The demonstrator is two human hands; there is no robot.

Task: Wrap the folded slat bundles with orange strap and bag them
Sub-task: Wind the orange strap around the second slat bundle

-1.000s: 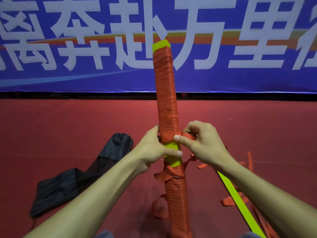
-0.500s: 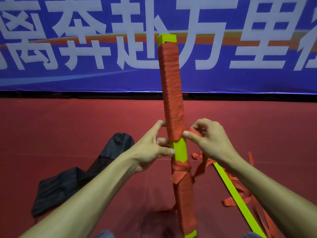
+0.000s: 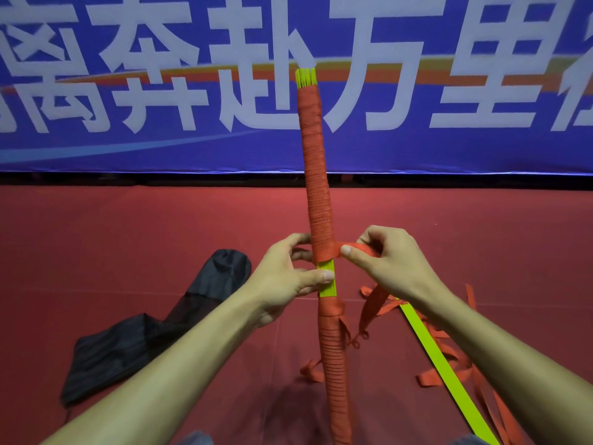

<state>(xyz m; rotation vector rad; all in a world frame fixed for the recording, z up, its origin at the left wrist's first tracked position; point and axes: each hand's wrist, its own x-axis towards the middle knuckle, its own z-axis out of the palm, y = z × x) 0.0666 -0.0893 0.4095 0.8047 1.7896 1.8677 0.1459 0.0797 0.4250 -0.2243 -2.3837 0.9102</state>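
Observation:
An upright bundle of yellow-green slats (image 3: 326,279) stands in front of me, wound with orange strap (image 3: 316,187) above and below a bare middle patch. My left hand (image 3: 288,277) grips the bundle at that bare patch, thumb across the front and fingers behind. My right hand (image 3: 390,263) pinches the strap's free length just right of the bundle, pulled out level with the lowest upper turn. The slack strap hangs down from that hand to the floor. A black bag (image 3: 154,329) lies crumpled on the floor at the left.
A loose yellow-green slat (image 3: 442,361) lies diagonally on the red floor (image 3: 128,226) at the right, among tangled loops of orange strap (image 3: 455,374). A blue banner with large white characters (image 3: 449,91) closes off the back.
The bundle has turned and leaned slightly, its slat ends now showing at the top. My right hand has drawn the strap out to the right; the left hand has closed round the bare patch.

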